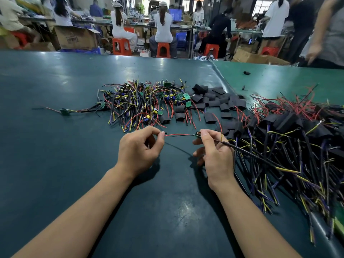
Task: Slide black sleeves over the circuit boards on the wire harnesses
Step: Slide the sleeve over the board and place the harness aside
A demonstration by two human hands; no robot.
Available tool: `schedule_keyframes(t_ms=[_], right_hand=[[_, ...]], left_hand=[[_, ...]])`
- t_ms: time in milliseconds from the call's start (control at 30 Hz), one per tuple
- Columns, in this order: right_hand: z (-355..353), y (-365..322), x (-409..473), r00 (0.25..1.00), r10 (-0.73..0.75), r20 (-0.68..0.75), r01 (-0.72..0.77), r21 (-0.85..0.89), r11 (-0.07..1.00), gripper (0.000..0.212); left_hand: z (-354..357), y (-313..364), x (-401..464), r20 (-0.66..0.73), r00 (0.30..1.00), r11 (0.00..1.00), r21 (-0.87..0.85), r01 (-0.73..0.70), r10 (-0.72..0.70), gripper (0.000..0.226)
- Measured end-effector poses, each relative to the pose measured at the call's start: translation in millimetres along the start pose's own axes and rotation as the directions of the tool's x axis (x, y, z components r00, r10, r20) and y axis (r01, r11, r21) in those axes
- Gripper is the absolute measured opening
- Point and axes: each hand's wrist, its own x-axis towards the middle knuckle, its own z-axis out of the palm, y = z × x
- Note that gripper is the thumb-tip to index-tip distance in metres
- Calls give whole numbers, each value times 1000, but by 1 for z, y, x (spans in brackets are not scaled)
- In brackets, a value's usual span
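Stretching one wire harness (178, 135) between both hands above a green work table (55, 155), a person prepares a bare board for its cover: the left hand (138, 148) pinches the free ends of the red and black leads between thumb and forefinger, while the right hand (214, 151) pinches the small circuit board (197, 135) at the other end, its longer wires trailing off to the right. No sleeve is on this board yet. Loose black sleeves (216, 101) lie scattered at the far centre, just right of a tangled heap of unsleeved harnesses (141, 101) with green boards showing. A large pile of sleeved harnesses (290, 131) at the right suggests the job is well advanced, though many boards remain.
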Motion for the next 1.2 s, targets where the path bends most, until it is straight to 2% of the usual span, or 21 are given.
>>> schedule_keyframes(t_ms=[167,267,333,400,467,600,700,867,967,1067,1133,1200], right_hand=[[1,-1,6,991,-58,-122,59,5,998,6],[-2,-5,11,971,-69,-229,93,95,991,12],[-5,-7,14,960,-58,-273,98,135,986,16],[-7,-7,15,957,-53,-286,99,149,984,16],[-7,-6,15,959,-48,-278,98,170,980,10],[-8,-7,16,957,-55,-285,137,278,951,14],[-10,-9,17,949,-85,-303,178,294,939,15],[-12,-12,14,929,-168,-331,256,241,936,14],[-11,-13,12,907,-223,-358,316,226,922,13],[-14,-19,12,885,-243,-396,362,260,895,14],[-22,-24,14,868,-252,-428,397,294,869,15],[-29,-27,15,857,-261,-445,421,311,852,16]], left_hand=[[0,-1,0,-27,999,997,76,20,-18,12],[2,-5,2,67,998,990,137,-5,-4,4],[7,-11,13,177,983,969,233,-82,41,9],[15,-16,36,354,934,936,310,-168,50,22],[28,-20,63,472,881,917,340,-208,25,27],[57,-28,96,570,820,914,360,-187,-56,31],[74,-36,105,657,750,848,436,-302,-71,38],[103,-28,114,603,795,911,362,-197,-68,37],[124,-10,112,613,786,930,240,-278,77,36],[142,9,111,660,722,908,145,-393,207,43],[155,19,108,706,690,904,178,-389,158,53],[164,22,105,742,669,912,241,-331,46,51]])
